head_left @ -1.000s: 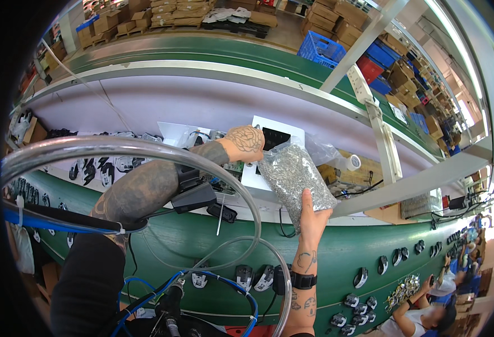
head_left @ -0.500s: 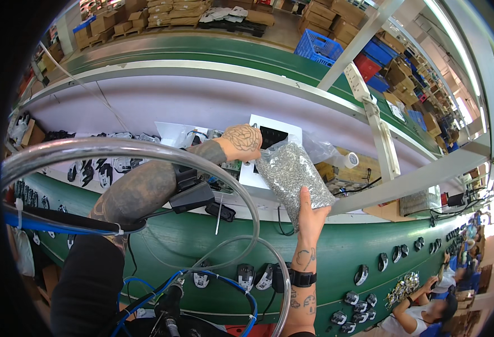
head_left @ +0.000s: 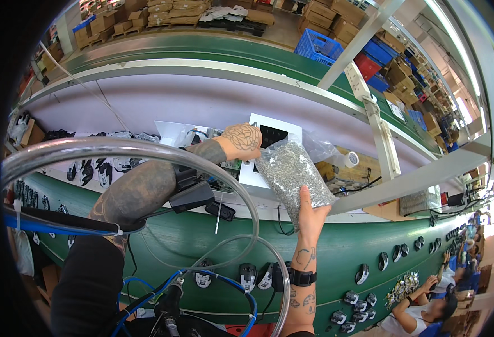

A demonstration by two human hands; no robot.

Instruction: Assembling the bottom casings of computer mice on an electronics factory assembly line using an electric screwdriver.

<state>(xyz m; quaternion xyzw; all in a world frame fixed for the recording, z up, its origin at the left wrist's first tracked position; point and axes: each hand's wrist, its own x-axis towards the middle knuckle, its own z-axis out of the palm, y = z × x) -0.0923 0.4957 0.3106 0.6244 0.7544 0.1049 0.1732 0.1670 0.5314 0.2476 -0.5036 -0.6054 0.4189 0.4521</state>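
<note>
A clear plastic bag (head_left: 294,177) packed with small silvery metal pieces is tilted between my two hands above the white work ledge. My left hand (head_left: 241,141) is closed on the bag's upper left corner, its fingertips mostly hidden. Lower down, my right hand (head_left: 311,218) grips the bag's bottom end, thumb across the front. Right behind my left hand lies a white tray (head_left: 293,130) with a dark inside. Further right is an open bag of clear plastic film (head_left: 321,150).
Computer mouse shells (head_left: 248,276) stand on the green belt (head_left: 325,247). A thick clear hose (head_left: 146,147) loops across my left forearm. A driver tool (head_left: 171,306) hangs near me. A metal frame post (head_left: 373,126) rises at right. A co-worker (head_left: 421,309) sits further along.
The mouse shells nearest me on the belt have shifted slightly to the right. Both hands and the bag stay almost in place.
</note>
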